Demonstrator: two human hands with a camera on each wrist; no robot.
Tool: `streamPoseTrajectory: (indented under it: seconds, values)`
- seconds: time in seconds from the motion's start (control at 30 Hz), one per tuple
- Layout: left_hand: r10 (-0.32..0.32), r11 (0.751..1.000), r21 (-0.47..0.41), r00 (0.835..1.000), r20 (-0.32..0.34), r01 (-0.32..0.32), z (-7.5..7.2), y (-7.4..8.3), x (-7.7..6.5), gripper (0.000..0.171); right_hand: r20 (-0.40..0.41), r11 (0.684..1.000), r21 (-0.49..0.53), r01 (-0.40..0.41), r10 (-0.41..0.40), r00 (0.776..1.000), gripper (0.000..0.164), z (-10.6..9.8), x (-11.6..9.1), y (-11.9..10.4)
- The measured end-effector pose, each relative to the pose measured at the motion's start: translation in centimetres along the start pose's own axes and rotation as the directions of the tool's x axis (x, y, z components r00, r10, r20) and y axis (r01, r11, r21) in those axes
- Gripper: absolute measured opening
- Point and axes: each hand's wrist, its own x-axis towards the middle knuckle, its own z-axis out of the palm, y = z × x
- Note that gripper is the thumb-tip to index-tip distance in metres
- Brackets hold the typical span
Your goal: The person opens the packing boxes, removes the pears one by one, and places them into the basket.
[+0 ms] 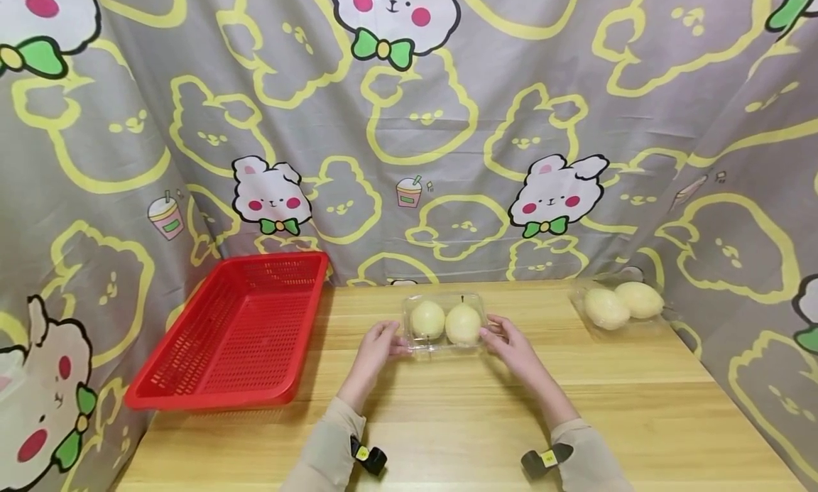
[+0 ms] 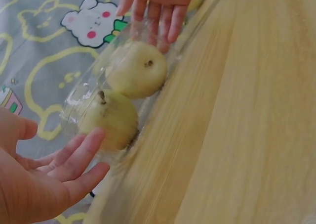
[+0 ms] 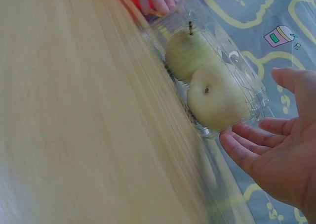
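A clear plastic box (image 1: 441, 348) with two pale yellow pears (image 1: 464, 326) inside sits near the back middle of the table. My left hand (image 1: 375, 350) is at the box's left end, its fingers loosely extended beside the lower corner. At the opposite end, my right hand (image 1: 516, 350) has its fingertips against or very close to the plastic. Both wrist views show relaxed fingers, with the right palm (image 3: 291, 155) facing the box and thumbs away from it. The left fingers (image 2: 81, 159) reach the near pear's end of the box; exact contact is hard to tell.
A red slotted plastic basket (image 1: 287, 392) stands on the left of the wooden table (image 1: 441, 428). Two pale yellow oval fruits (image 1: 607, 309) in clear wrapping lie at the back right. A grey curtain (image 1: 441, 229) with cartoon prints hangs behind and along the sides.
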Motion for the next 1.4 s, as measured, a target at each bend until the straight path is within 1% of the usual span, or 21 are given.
streamPoseTrajectory:
  seconds: [0.07,0.13,0.27,0.37,0.5,0.6,0.77,0.97,1.13,1.23,1.4]
  values:
    - [-0.008,1.0,-0.012,1.0,0.014,0.008,-0.3,-0.1,0.1,0.047,0.005,1.0,0.002,-0.001,0.001,1.0,0.062,0.0,-0.1,0.0]
    - [-0.031,0.999,-0.037,0.999,0.026,0.032,-0.5,-0.2,0.3,0.046,0.003,1.0,0.008,0.0,0.0,1.0,0.061,0.1,-0.1,-0.1]
    - [-0.069,0.992,-0.103,0.995,0.078,0.077,-1.0,-0.5,0.6,0.042,0.01,1.0,0.015,-0.003,0.003,1.0,0.06,0.0,-0.1,-0.1]
    - [-0.095,0.984,-0.139,0.987,0.129,0.113,-1.4,-0.8,0.8,0.041,0.019,1.0,0.009,-0.008,0.007,1.0,0.058,-0.2,-0.1,-0.1]
    - [-0.104,0.973,-0.184,0.973,0.206,0.143,-1.7,-1.3,1.1,0.044,0.02,1.0,-0.016,-0.007,0.008,1.0,0.057,-0.6,-0.1,-0.5]
    - [-0.107,0.961,-0.223,0.963,0.245,0.164,-1.7,-1.5,1.3,0.045,0.005,1.0,-0.026,-0.004,0.004,1.0,0.057,-1.1,-0.2,-0.8]
    - [-0.128,0.941,-0.271,0.956,0.263,0.2,-1.7,-1.9,1.6,0.041,-0.033,1.0,-0.019,0.002,-0.003,0.999,0.057,-1.8,-0.1,-1.0]
    - [-0.143,0.92,-0.315,0.949,0.282,0.232,-1.9,-2.3,1.9,0.038,-0.059,1.0,-0.017,-0.006,0.005,0.998,0.057,-2.2,0.1,-0.9]
    - [-0.156,0.898,-0.345,0.93,0.333,0.275,-2.3,-2.6,2.2,0.035,-0.078,1.0,-0.016,0.0,-0.001,0.997,0.055,-2.4,-0.1,-1.1]
    - [-0.16,0.894,-0.34,0.918,0.363,0.29,-2.5,-2.7,2.4,0.039,-0.089,1.0,-0.002,0.002,-0.002,0.996,0.054,-2.6,-0.2,-1.3]
    - [-0.166,0.896,-0.323,0.905,0.391,0.304,-2.6,-2.6,2.5,0.049,-0.107,1.0,0.001,0.002,-0.002,0.994,0.05,-2.7,-0.1,-1.6]
